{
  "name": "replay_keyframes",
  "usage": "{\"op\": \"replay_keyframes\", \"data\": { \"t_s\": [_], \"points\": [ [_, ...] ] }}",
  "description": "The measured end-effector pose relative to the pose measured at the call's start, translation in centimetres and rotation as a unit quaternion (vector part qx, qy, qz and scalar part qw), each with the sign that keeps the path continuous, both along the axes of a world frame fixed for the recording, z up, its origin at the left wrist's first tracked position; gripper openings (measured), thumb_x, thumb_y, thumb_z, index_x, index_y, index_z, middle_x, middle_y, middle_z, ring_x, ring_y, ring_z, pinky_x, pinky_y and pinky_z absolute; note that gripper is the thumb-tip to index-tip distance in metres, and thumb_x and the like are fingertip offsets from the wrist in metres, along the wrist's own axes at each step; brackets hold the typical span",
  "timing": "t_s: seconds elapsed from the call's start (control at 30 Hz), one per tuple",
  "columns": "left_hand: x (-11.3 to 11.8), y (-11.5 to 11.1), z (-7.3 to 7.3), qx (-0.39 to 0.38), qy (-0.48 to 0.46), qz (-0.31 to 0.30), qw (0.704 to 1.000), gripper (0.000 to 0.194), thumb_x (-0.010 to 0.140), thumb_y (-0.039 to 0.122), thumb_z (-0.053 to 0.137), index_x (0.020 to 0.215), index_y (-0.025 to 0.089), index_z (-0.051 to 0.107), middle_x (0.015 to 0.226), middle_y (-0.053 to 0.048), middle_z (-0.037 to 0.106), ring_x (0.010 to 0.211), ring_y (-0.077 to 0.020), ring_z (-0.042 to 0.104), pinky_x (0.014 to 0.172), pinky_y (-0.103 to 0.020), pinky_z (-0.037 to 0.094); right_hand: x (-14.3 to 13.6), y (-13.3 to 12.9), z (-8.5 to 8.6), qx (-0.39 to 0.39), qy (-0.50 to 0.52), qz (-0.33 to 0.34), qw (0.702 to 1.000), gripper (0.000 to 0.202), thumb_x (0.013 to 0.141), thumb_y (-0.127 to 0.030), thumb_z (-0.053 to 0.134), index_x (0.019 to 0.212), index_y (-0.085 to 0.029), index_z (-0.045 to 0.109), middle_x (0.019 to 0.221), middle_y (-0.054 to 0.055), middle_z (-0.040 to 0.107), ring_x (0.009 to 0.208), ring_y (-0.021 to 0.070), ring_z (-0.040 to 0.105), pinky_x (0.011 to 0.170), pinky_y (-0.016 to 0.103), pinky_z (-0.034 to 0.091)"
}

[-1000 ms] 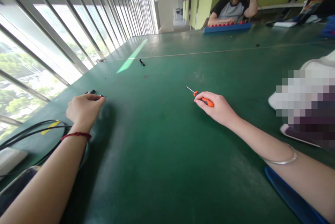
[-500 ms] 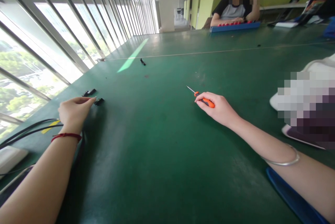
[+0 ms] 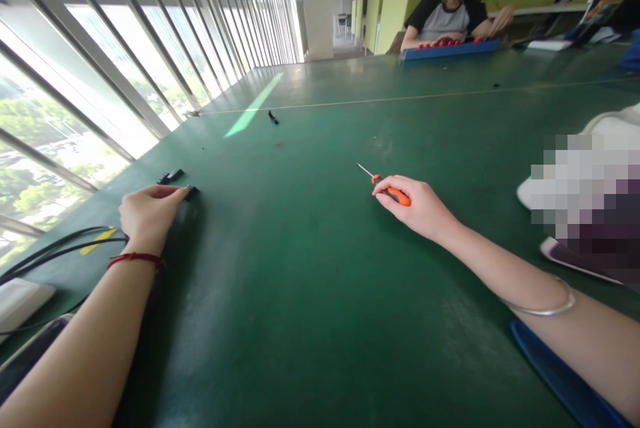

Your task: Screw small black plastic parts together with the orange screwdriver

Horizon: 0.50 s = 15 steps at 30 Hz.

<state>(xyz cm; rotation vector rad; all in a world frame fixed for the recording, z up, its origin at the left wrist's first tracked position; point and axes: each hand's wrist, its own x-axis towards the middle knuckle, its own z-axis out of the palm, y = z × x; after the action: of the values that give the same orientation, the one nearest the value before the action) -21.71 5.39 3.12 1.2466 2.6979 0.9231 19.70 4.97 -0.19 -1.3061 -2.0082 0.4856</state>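
Note:
My left hand (image 3: 153, 209) is at the left, thumb and fingertips closed in a pinch. Its tips meet a small black part (image 3: 194, 193) on the green table and cover some of it. A tiny bright speck shows at the fingertips, too small to name. Just behind the hand lies another black piece (image 3: 173, 177). My right hand (image 3: 417, 205) rests on the table at centre right, fingers wrapped round the orange and black handle of a screwdriver (image 3: 399, 196). The screwdriver's thin metal shaft points away to the upper left.
Black cables (image 3: 60, 241) with a yellow tag and a white box (image 3: 23, 305) lie at the left edge. Farther off is a small black part (image 3: 273, 117). A railing (image 3: 200, 15) borders the left side. Across the table (image 3: 310, 295), a person (image 3: 445, 18) sits behind a blue tray (image 3: 450, 50).
My left hand has shifted slightly right, and its fingertips now cover more of the small black part. My right hand and the screwdriver stay put. The person opposite has lowered a raised hand.

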Motion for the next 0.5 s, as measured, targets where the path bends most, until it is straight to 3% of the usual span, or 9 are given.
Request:
{"op": "replay_keyframes", "data": {
  "t_s": [0.5],
  "points": [
    [0.46,0.14,0.10,-0.013,0.012,0.004,1.000,0.045,0.064,0.048,0.064,0.099,0.021,0.071,0.080,0.000,0.066,0.074,-0.0187,0.055,0.061,-0.026,0.037,0.03,0.03,-0.08,0.001,-0.008,0.001,1.000,0.012,0.080,-0.024,0.053,0.083,-0.021,0.064,0.090,0.003,0.066,0.080,0.0178,0.060,0.076,0.031,0.043]
  ]
}}
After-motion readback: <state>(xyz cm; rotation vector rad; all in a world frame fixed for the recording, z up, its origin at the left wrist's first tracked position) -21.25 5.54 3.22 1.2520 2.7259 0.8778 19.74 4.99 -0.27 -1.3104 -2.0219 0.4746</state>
